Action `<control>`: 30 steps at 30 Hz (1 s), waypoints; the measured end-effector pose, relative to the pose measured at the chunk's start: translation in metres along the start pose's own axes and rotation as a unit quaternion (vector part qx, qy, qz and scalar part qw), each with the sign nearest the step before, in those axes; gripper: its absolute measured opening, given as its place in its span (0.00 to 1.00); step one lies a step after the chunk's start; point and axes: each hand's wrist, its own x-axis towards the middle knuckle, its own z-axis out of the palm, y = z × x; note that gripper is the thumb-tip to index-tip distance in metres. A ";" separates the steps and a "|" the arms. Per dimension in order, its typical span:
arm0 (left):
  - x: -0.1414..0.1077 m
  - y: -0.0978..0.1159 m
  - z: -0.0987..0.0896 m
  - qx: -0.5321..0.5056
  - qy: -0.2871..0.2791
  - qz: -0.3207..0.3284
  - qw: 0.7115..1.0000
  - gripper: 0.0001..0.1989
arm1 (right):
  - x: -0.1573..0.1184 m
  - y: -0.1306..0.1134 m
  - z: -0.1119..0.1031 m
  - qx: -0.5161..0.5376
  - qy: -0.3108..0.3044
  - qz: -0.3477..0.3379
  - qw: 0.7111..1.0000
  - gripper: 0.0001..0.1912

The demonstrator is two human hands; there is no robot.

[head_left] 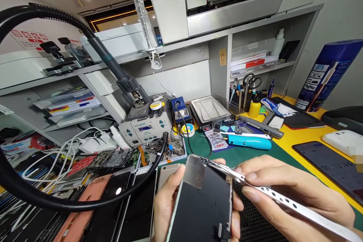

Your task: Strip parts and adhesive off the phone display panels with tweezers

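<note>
A dark phone screen panel (202, 200), its back side up with a silvery patch near the top left corner, is tilted in my left hand (167, 200). The thumb lies along its left edge and fingertips show at its right edge. My right hand (292, 193) pinches metal tweezers (283, 198) with a row of holes. Their tips reach the top edge of the panel, by a small part near the corner. A short flex cable with a connector (224, 230) sits at the panel's lower right.
Behind the panel are a parts tray (181, 155), a turquoise-handled tool (249, 142) and a rework station (146, 130). A black hose (93, 206) loops across the left, over several phones. A phone showing a timer (331, 166) lies at the right, near a blue can (326, 75).
</note>
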 end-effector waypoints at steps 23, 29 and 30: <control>0.000 -0.005 -0.013 -0.059 -0.021 0.079 0.995 0.33 | 0.002 -0.005 -0.001 -0.018 0.002 -0.017 1.000 0.26; -0.006 -0.004 -0.012 -0.091 0.007 0.081 0.993 0.31 | 0.002 -0.008 -0.002 -0.023 0.001 -0.011 1.000 0.26; -0.006 -0.005 -0.012 -0.091 0.007 0.077 0.993 0.31 | 0.003 -0.009 -0.002 -0.023 0.001 -0.010 1.000 0.26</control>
